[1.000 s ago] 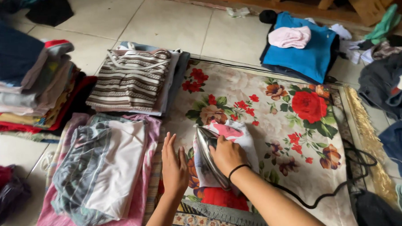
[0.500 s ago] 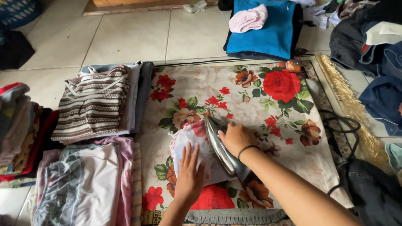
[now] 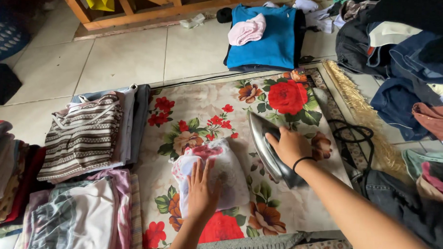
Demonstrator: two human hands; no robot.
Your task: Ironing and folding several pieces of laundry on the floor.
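My right hand [image 3: 290, 145] grips the handle of a silver clothes iron [image 3: 265, 145], which is tipped on its side on the flowered cloth [image 3: 217, 97], to the right of a small folded white and pink garment [image 3: 227, 171]. My left hand [image 3: 201, 191] lies flat, fingers spread, on the near part of that garment. A black band circles my right wrist. The iron's black cord [image 3: 353, 136] runs off to the right.
Folded clothes are stacked at the left: a striped top [image 3: 81, 134] and a pink and grey pile [image 3: 81, 218]. A blue folded garment [image 3: 264, 35] with a pink piece on it lies beyond the cloth. Unfolded clothes are heaped at the right [image 3: 405, 57]. A wooden frame [image 3: 137, 8] stands at the back.
My right hand has lifted the iron off the small garment and moved it to the right. My left hand has slid onto the garment. The view has shifted.
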